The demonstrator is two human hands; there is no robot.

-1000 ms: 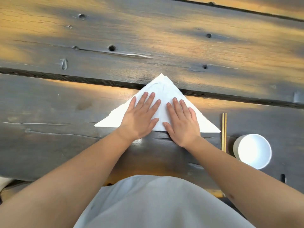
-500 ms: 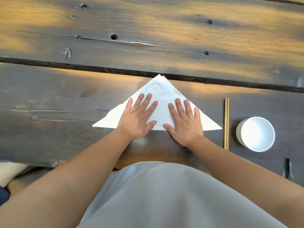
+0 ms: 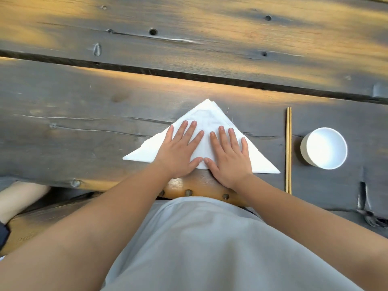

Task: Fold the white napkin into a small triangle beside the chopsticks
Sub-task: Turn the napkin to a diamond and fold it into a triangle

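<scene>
The white napkin (image 3: 206, 120) lies flat on the dark wooden table (image 3: 84, 127), folded into a wide triangle with its apex pointing away from me. My left hand (image 3: 180, 152) presses flat on its left half, fingers spread. My right hand (image 3: 228, 158) presses flat on the right half, thumbs nearly touching at the near edge. Neither hand grips anything. A pair of wooden chopsticks (image 3: 288, 150) lies straight, just right of the napkin's right corner.
A small white bowl (image 3: 324, 148) stands right of the chopsticks. A dark gap (image 3: 147, 70) between planks runs across the table beyond the napkin. The table's near edge (image 3: 100, 184) is close to my body.
The view has shifted, so everything sits lower and more of the near table edge shows. Both hands stay flat on the napkin, now closer together with thumbs almost meeting.
</scene>
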